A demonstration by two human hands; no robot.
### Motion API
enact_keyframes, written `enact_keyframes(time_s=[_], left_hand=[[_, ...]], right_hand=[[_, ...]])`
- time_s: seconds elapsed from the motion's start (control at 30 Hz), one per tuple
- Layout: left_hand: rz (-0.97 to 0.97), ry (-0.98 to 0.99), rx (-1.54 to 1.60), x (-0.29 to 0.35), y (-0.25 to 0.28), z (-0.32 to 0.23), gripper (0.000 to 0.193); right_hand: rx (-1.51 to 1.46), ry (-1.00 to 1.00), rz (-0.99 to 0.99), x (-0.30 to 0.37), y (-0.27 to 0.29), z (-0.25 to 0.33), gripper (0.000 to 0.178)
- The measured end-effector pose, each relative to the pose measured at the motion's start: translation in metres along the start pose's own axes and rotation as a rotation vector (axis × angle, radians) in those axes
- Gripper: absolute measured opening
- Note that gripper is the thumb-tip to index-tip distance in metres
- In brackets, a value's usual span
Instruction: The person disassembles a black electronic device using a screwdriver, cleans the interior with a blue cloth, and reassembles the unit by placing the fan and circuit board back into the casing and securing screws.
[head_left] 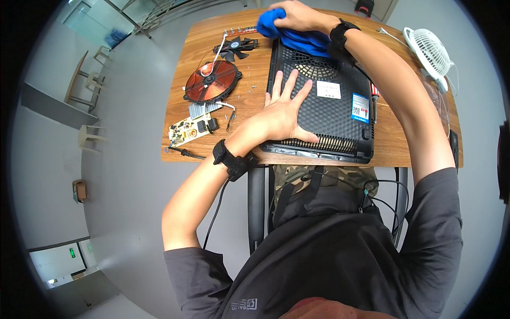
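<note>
A black plastic appliance housing [334,114] lies on the wooden table, its vented underside with two labels facing up. My left hand [285,114] rests flat on its left part, fingers spread. At the housing's far edge my right hand [303,17] grips a blue cloth [300,41], which drapes over the far end beside the round fan grille [317,68]. Left of the housing lie a copper-coloured induction coil [211,81], a black fan [235,48] and a circuit board [192,129] with a finned heat sink [204,109].
Several small screws [253,86] lie scattered between coil and housing. A red-handled screwdriver [374,95] is at the housing's right side. A white desk fan [430,53] stands at the table's right edge. Black cables run from my wristbands. A narrow strip board [240,30] lies at the far left.
</note>
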State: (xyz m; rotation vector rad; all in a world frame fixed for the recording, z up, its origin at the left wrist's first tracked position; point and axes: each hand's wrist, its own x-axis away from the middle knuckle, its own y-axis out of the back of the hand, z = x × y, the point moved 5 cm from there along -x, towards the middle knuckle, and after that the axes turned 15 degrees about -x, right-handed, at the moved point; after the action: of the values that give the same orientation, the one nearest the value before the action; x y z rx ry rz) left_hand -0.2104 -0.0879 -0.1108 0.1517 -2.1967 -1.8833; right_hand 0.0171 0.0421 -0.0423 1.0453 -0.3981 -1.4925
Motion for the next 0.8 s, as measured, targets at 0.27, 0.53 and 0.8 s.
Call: enact_keyframes(time_s=[0.27, 0.53, 0.8], left_hand=[[-0.016, 0.006, 0.008, 0.002, 0.0, 0.004, 0.138], [-0.064, -0.03, -0.018, -0.001, -0.001, 0.002, 0.138], [-0.037, -0.015, -0.028, -0.002, 0.0, 0.001, 0.138]], right_hand=[[0.231, -0.172, 0.374, 0.011, -0.06, 0.05, 0.057], [0.137, -0.197, 0.362, 0.029, -0.052, 0.061, 0.065], [0.044, -0.046, 0.338, 0.045, -0.03, 0.06, 0.059]])
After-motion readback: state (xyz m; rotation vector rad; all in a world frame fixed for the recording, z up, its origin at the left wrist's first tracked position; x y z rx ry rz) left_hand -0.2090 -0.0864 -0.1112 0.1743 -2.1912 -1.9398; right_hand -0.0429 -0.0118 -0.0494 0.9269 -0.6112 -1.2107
